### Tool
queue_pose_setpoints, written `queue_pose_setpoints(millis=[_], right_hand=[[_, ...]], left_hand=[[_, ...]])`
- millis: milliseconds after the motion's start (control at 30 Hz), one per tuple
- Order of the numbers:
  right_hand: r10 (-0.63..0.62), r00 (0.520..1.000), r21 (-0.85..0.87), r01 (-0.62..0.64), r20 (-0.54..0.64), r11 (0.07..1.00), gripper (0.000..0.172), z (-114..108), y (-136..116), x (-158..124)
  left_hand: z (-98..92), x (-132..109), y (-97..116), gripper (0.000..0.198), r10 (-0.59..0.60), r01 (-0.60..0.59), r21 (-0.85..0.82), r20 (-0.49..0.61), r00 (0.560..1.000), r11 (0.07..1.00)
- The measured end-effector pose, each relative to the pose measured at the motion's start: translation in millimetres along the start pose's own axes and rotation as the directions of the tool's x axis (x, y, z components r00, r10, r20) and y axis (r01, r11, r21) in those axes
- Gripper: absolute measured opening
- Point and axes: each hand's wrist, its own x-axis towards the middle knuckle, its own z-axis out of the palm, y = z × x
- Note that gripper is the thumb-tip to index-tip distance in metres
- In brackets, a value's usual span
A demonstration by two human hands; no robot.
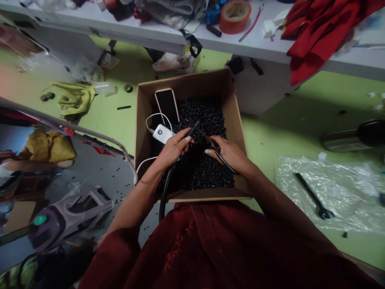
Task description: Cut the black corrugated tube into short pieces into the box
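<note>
A cardboard box [239, 120] sits in front of me, holding a heap of small black pieces [198, 176]. My left hand [177, 146] is closed around a black ribbed tube [165, 188], whose front end pokes out past my fingers over the heap. The rest of the tube hangs down over the box's near edge. In my right hand [228, 152] I grip a pair of cutting pliers [225, 162] with dark handles. Their jaws point toward the tube's end; whether they touch it I cannot tell.
Inside the box lie a phone [167, 105] and a white power bank [161, 134] with a white cable. A cluttered shelf with orange tape [234, 16] and red cloth [319, 36] runs behind. A metal flask [343, 140] and plastic sheet [361, 200] are right; a person's arm [36, 164] shows left.
</note>
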Motion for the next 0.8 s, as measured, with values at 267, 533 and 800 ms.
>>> queue_pose_setpoints(millis=[267,533,800], right_hand=[[-0.028,1.000,0.022,0.028,0.000,0.999,0.043,-2.0,-2.3,-1.2],[-0.051,0.999,-0.057,0.050,-0.009,0.997,0.031,-0.2,-2.2,-1.3],[-0.035,0.999,-0.101,0.034,-0.007,0.994,0.027,3.2,0.6,-0.4]], left_hand=[[-1.4,-3.9,5.9,0.043,0.019,-0.020,0.057,0.019,1.000,0.998],[-0.3,-3.6,3.8,0.042,0.006,-0.006,0.063,0.011,1.000,0.998],[3.7,-4.6,4.8,0.036,-0.054,0.054,-0.006,-0.008,0.999,0.999]])
